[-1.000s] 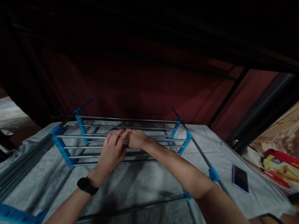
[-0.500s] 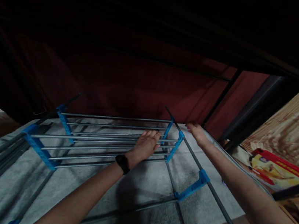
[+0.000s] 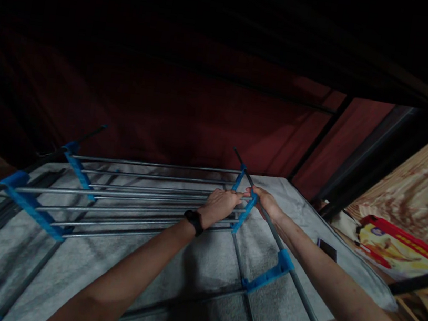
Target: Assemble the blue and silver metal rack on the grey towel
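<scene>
Both hands now converge on the right-hand blue connector (image 3: pixel 245 211) of the rack shelf (image 3: pixel 145 198). Half a second ago the right hand was further out on the side pole, apart from the shelf; a second ago both hands sat together mid-rail. So the work has shifted from the middle of the rails to the right end joint.

Left hand (image 3: pixel 221 206): lies over the rails just left of the connector, fingers curled around a rail, grip closed on it. Black watch (image 3: pixel 193 222) on that wrist.

Right hand (image 3: pixel 266 201): at the connector where it meets the side pole (image 3: pixel 298 294), fingers pinched narrow at the joint. Looks like it holds the connector, but lighting is poor and I can't tell exactly which part is under the fingertips.

Shelf position: the metal rails span between two blue end pieces, left one (image 3: pixel 32 206) well apart from the hands. The whole frame lies on a grey fabric sheet (image 3: pixel 198 270).

My read: the hands are bracing the shelf end against the pole at the joint, i.e. seating or adjusting that connection.

Nearby: second blue clip (image 3: pixel 272 272) lower on the same pole, a dark phone (image 3: pixel 328 249) on the sheet beyond the right forearm, a red-and-yellow box (image 3: pixel 393 244) to the right.
</scene>
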Available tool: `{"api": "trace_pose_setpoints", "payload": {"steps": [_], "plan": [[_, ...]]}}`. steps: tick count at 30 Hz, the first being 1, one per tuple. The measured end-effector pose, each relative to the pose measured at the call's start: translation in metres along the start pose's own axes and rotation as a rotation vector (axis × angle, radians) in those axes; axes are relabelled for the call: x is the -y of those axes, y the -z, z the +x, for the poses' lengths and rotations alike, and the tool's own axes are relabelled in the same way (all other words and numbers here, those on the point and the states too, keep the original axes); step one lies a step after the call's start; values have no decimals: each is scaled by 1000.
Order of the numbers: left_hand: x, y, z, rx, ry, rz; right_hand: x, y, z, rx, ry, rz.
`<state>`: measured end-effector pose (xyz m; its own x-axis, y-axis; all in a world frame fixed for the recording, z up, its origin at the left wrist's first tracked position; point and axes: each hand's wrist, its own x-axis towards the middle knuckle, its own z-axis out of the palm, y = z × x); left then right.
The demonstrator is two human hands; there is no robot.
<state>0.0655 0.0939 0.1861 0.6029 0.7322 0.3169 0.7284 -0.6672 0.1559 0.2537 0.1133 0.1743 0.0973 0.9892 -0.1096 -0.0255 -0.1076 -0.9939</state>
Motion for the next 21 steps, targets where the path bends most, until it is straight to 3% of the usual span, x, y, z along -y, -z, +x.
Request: {"api": "trace_pose_setpoints", "payload": {"steps": [10, 21], "plan": [[0, 7, -5, -3, -4, 5, 4, -17, -5, -69, -23, 82], [-2, 6, -7, 0, 7, 23, -3, -19, -3, -71, -2, 54]]}}
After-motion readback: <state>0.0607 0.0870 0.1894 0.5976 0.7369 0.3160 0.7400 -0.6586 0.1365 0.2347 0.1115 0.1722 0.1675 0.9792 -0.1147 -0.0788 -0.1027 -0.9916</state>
